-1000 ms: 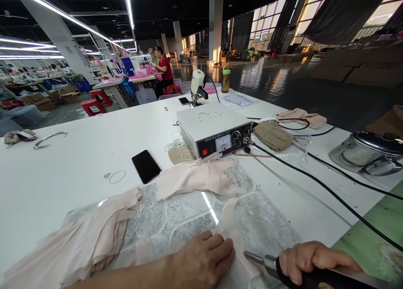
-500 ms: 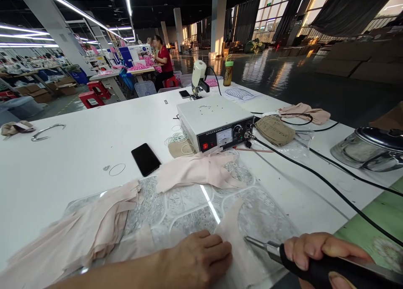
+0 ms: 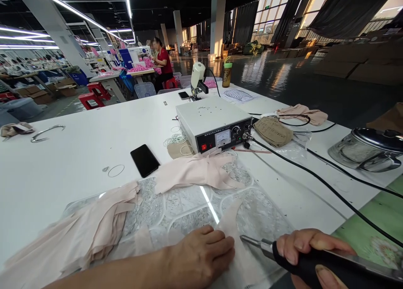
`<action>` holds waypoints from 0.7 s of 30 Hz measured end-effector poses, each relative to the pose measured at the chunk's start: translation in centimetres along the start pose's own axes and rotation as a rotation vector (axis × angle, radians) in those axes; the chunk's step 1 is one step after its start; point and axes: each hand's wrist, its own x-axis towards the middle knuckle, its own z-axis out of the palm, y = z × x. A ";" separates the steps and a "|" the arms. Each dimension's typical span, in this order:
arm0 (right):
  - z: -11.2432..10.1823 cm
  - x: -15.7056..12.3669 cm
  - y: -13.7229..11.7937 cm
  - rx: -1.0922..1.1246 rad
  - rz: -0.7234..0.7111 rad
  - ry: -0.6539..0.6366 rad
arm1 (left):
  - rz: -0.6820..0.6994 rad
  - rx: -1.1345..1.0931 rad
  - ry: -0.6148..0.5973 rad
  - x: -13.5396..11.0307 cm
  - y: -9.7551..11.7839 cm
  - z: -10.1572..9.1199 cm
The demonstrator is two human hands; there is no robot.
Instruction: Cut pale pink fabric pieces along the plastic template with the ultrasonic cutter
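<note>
My left hand lies flat, fingers together, pressing a pale pink fabric piece onto a patterned glass plate at the table's near edge. My right hand is wrapped round the black handle of a cutting tool. Its metal tip points left, just right of my left fingertips and over the fabric. A black cable runs across the table from the white control box.
A stack of pink fabric lies at the left, more pink pieces in front of the box. A black phone, wire rings, a steel pot, a bottle stand on the white table. A person in red works far off.
The tool's tip has moved slightly left, closer to my left fingertips. My left hand stays pressed on the fabric. The view has shifted a little.
</note>
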 end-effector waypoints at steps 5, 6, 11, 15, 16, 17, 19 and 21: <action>-0.4 0.9 1.0 0.014 -0.001 0.067 | -0.047 -0.002 0.038 0.2 -1.0 0.0; -0.4 1.1 1.4 0.032 -0.009 0.075 | -0.067 -0.006 0.051 0.3 -1.3 -0.1; -0.1 2.1 3.1 0.061 -0.043 0.094 | -0.083 -0.037 0.073 1.2 -3.1 0.1; 0.5 2.7 3.5 0.052 -0.051 0.137 | -0.039 -0.063 0.081 1.8 -3.9 0.5; 0.6 2.8 3.5 0.044 -0.053 0.141 | -0.035 -0.068 0.077 1.9 -4.1 0.5; 0.6 2.8 3.6 0.035 -0.053 0.141 | -0.032 -0.071 0.067 2.0 -4.2 0.6; 0.5 2.9 3.6 0.020 -0.051 0.145 | -0.032 -0.073 0.047 2.0 -4.3 0.7; 0.5 2.9 3.7 0.012 -0.063 0.145 | -0.031 -0.070 0.037 1.9 -4.4 0.8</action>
